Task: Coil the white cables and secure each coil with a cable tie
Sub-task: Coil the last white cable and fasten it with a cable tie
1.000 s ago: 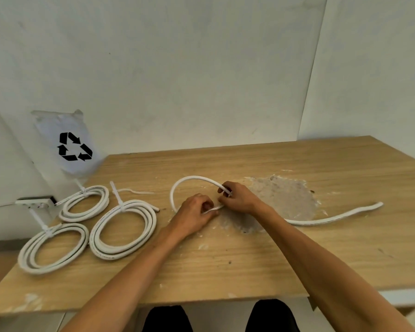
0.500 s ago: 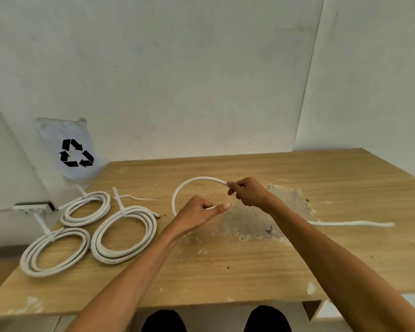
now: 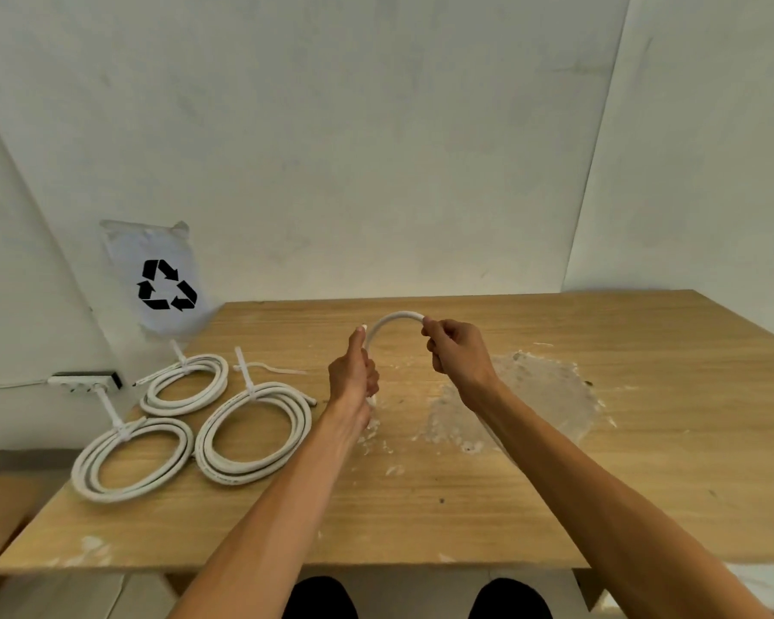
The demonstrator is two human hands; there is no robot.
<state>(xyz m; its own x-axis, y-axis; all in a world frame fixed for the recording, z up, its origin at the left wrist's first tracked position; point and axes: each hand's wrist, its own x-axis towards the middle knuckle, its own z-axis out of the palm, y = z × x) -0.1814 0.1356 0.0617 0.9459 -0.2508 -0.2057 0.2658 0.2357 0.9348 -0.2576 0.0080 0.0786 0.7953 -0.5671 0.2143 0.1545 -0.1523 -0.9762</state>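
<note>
A loose white cable arches above the wooden table between my hands. My left hand grips one end of the arch, thumb up. My right hand grips the other side; the rest of the cable runs down behind my right forearm, hidden. Three tied white coils lie at the left: a far one, a near-left one and a larger one, each with a white cable tie sticking up. A spare cable tie lies flat behind the larger coil.
A clear bag with a black recycling symbol leans on the wall at the back left. A white power strip sits off the table's left edge. A rough white patch marks the tabletop under my right forearm.
Both hands have lifted the cable off the table and turned its loop upright. The long tail that lay to the right has been drawn in out of sight.
</note>
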